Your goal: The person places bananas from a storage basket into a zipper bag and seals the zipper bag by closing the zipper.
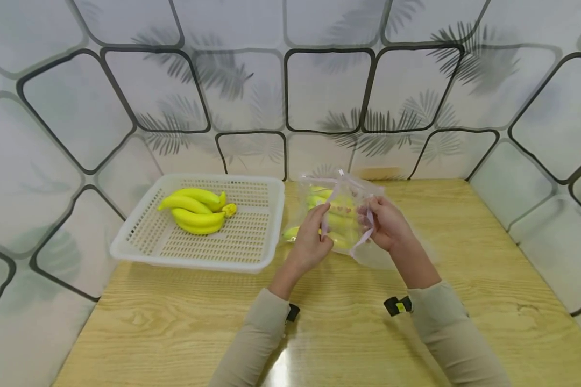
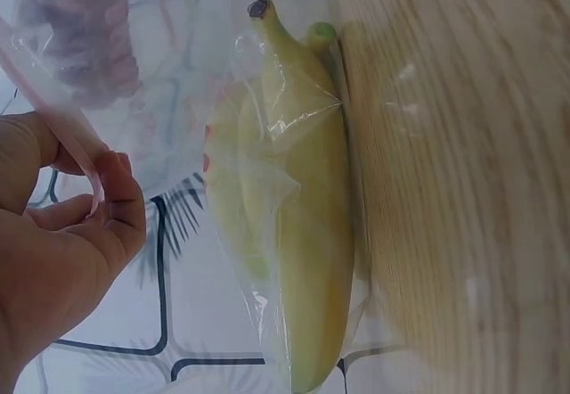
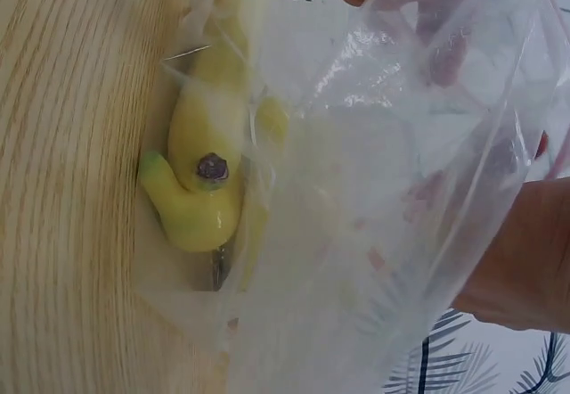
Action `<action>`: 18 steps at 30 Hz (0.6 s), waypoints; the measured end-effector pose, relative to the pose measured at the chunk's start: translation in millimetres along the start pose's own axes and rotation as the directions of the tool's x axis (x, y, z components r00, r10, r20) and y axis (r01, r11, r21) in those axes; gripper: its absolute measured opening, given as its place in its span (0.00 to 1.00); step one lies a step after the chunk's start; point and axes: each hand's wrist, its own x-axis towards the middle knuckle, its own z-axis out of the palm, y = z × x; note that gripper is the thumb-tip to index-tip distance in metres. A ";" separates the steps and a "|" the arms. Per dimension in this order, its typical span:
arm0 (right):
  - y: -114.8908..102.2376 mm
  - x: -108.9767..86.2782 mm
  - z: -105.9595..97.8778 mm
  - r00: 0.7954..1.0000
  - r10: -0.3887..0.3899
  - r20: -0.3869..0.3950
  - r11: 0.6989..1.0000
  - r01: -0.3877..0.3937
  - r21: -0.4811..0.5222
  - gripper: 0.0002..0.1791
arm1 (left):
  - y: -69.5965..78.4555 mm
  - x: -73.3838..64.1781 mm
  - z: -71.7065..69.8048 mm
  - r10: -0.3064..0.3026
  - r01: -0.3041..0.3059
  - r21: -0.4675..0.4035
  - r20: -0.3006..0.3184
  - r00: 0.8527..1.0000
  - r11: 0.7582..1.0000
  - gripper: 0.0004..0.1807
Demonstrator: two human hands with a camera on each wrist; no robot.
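A clear zip bag (image 1: 342, 214) with a pink edge strip (image 2: 67, 140) lies on the wooden table, several yellow bananas (image 2: 312, 225) inside it. At the bag's left side, my left hand (image 1: 311, 239) pinches the pink strip between thumb and fingers. My right hand (image 1: 391, 223) grips the strip on the opposite side, so the mouth stands apart between the two hands. Seen from the right wrist, a banana's dark stem end (image 3: 212, 168) shows through the plastic, near the table. Film partly hides the right fingers in that view.
Left of the bag stands a white perforated basket (image 1: 277, 226) holding a bunch of bananas (image 1: 198, 220). A patterned curtain (image 1: 329, 91) hangs behind and on both sides. Bare wooden table (image 1: 348, 333) shows in front.
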 end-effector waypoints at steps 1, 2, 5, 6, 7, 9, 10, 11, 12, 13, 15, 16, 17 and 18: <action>0.9 1.1 0.0 1.000 -0.019 -0.016 1.000 0.020 0.008 0.07 | 0.5 0.2 -1.0 -0.014 0.014 -0.009 0.005 1.000 1.000 0.42; 2.1 2.2 -0.4 0.999 -0.042 -0.032 0.999 0.042 -0.005 0.07 | 1.0 0.3 -2.1 -0.027 0.027 -0.015 0.009 1.000 1.000 0.42; 6.8 4.6 -1.2 0.990 -0.125 -0.067 0.988 0.118 -0.101 0.07 | 2.1 0.0 -5.4 -0.066 0.067 -0.043 0.025 0.997 0.997 0.44; 8.5 5.1 -1.6 0.985 -0.154 -0.074 0.979 0.142 -0.146 0.07 | 2.2 -0.1 -6.4 -0.077 0.078 -0.052 0.032 0.997 0.996 0.45; 10.1 5.4 -1.7 0.979 -0.185 -0.084 0.968 0.166 -0.187 0.07 | 2.3 -0.2 -7.4 -0.085 0.087 -0.060 0.038 0.996 0.994 0.46; 12.8 5.2 -0.8 0.966 -0.237 -0.101 0.947 0.207 -0.245 0.05 | 1.9 -0.5 -9.1 -0.098 0.102 -0.079 0.051 0.994 0.992 0.47; 13.9 5.1 -0.5 0.959 -0.267 -0.099 0.936 0.233 -0.263 0.03 | 1.8 -0.5 -10.0 -0.105 0.110 -0.088 0.057 0.993 0.990 0.48; 14.9 5.0 -0.3 0.951 -0.293 -0.093 0.926 0.259 -0.274 0.01 | 1.7 -0.6 -10.8 -0.107 0.112 -0.094 0.060 0.992 0.989 0.48; 15.7 4.7 0.1 0.944 -0.318 -0.085 0.917 0.283 -0.282 0.02 | 1.8 -0.6 -11.6 -0.110 0.116 -0.094 0.063 0.992 0.989 0.49; 16.5 4.3 0.5 0.938 -0.339 -0.074 0.905 0.304 -0.297 0.04 | 1.9 -0.9 -12.4 -0.114 0.120 -0.097 0.066 0.991 0.988 0.49; 17.2 3.4 1.1 0.929 -0.367 -0.040 0.883 0.334 -0.331 0.08 | 2.0 -1.1 -13.7 -0.118 0.125 -0.095 0.067 0.991 0.988 0.49; 17.4 2.9 1.3 0.927 -0.373 -0.022 0.873 0.343 -0.347 0.09 | 2.3 -1.2 -14.3 -0.120 0.126 -0.095 0.067 0.990 0.987 0.49; 17.4 2.4 1.6 0.929 -0.371 -0.008 0.865 0.343 -0.366 0.09 | 2.2 -1.4 -14.6 -0.121 0.127 -0.095 0.064 0.991 0.987 0.49; 17.4 2.0 1.8 0.932 -0.363 0.007 0.859 0.337 -0.384 0.09 | 1.9 -1.5 -14.9 -0.124 0.130 -0.093 0.062 0.990 0.987 0.49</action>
